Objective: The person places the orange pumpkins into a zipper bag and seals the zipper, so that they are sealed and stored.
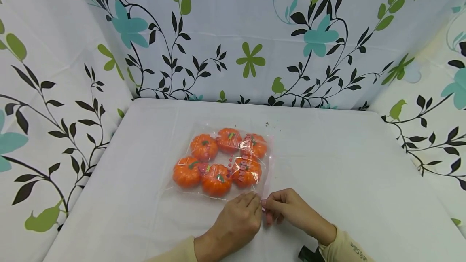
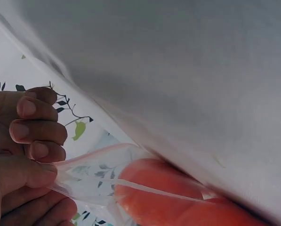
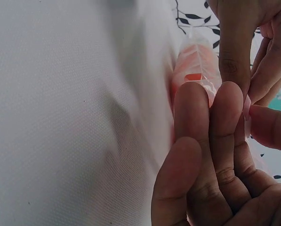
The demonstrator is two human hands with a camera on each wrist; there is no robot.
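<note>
A clear plastic zip bag [image 1: 268,161] lies flat on the white table, with several small orange pumpkins [image 1: 216,180] inside. Its right edge carries a pale pink zip strip [image 1: 265,187]. At the bag's near right corner, my left hand [image 1: 238,217] pinches the plastic, fingers bent over the edge. Right beside it, my right hand [image 1: 287,209] pinches the end of the pink strip between thumb and forefinger. The left wrist view shows the corner drawn out towards the fingers, with orange pumpkins [image 2: 154,193] behind the film. The other right fingers [image 3: 192,113] are bent below.
White cloth covers the table [image 1: 346,165]. A leaf-patterned curtain [image 1: 233,31] hangs behind and at both sides. Near the right sleeve [image 1: 344,248], a black object [image 1: 309,254] shows at the bottom edge. Small dark specks [image 1: 267,124] mark the cloth beyond the bag.
</note>
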